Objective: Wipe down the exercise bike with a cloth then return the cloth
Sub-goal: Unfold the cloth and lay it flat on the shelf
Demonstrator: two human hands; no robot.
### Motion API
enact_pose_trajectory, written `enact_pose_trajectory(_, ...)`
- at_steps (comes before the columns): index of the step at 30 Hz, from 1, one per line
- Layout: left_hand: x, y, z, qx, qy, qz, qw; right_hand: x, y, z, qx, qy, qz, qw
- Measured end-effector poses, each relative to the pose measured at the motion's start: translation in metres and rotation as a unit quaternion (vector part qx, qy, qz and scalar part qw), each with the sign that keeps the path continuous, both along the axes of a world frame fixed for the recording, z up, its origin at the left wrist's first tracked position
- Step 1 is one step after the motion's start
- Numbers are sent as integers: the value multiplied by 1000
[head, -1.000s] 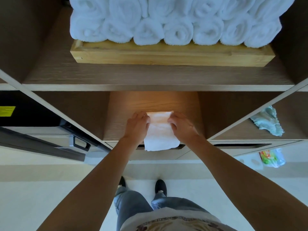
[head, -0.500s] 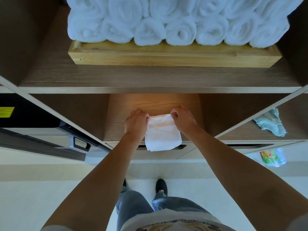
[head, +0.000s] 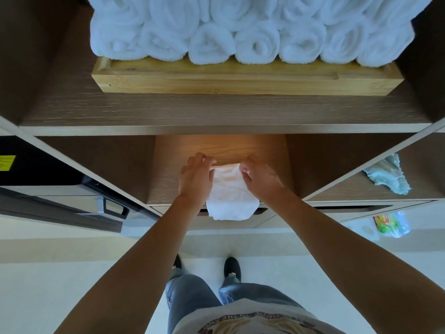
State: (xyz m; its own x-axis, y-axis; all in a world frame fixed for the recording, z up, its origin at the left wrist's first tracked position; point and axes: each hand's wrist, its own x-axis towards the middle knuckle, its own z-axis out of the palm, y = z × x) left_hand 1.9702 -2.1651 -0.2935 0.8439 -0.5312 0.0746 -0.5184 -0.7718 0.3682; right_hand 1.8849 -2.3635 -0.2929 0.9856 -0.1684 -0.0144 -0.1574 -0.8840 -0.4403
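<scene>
**Both hands hold a white cloth in the lit middle cubby**

At nine o'clock a dark appliance (head: pixel 36 169) with a yellow label (head: pixel 6 163) fills the left compartment, and its door handle (head: pixel 115 208) sits just below, near the cubby's slanted divider.

Toward the centre, the left hand (head: pixel 196 179) reaches into the middle cubby (head: pixel 221 148), whose wooden back panel glows orange. Its fingers are curled, pinching the upper left corner of the white cloth (head: pixel 230 196). The cloth lies on the cubby floor between the two hands, and its lower end droops over the front edge, covering part of a dark slot (head: pixel 261 210) in the panel beneath.

At twelve o'clock, on the upper shelf (head: pixel 216 112), a wooden tray (head: pixel 240 80) carries a stack of rolled white towels (head: pixel 252 27), laid side by side and piled in rows that run out of the top of the view.

Just right of centre, the right hand (head: pixel 261 179) grips the cloth's upper right corner, fingers bent around the fabric. Both forearms stretch up from the bottom corners and meet at the cloth.

At six o'clock, the person's jeans (head: pixel 192 297) and two dark shoes (head: pixel 232 268) stand on the pale floor (head: pixel 60 285).

At three o'clock, in the right compartment, a crumpled pale green rag (head: pixel 387 177) lies on its shelf, well apart from the hands. Lower, near four o'clock, a small packet (head: pixel 390 224) with bright green and orange print rests on the floor.
</scene>
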Motion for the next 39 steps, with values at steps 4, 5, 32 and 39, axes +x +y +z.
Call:
enact_pose_trajectory(4,-41,22,-8,-16,-27,-109,994,-47,5,-16,24,-24,68,997)
enact_pose_trajectory(5,-51,27,-12,-14,-22,-122,992,-54,5,-20,25,-32,65,997)
enact_pose_trajectory(32,-68,48,-32,-31,-23,-123,992,-78,-3,-32,67,-27,32,997)
enact_pose_trajectory(39,-68,34,-26,30,-36,-108,993,-79,5,-30,5,-54,66,996)
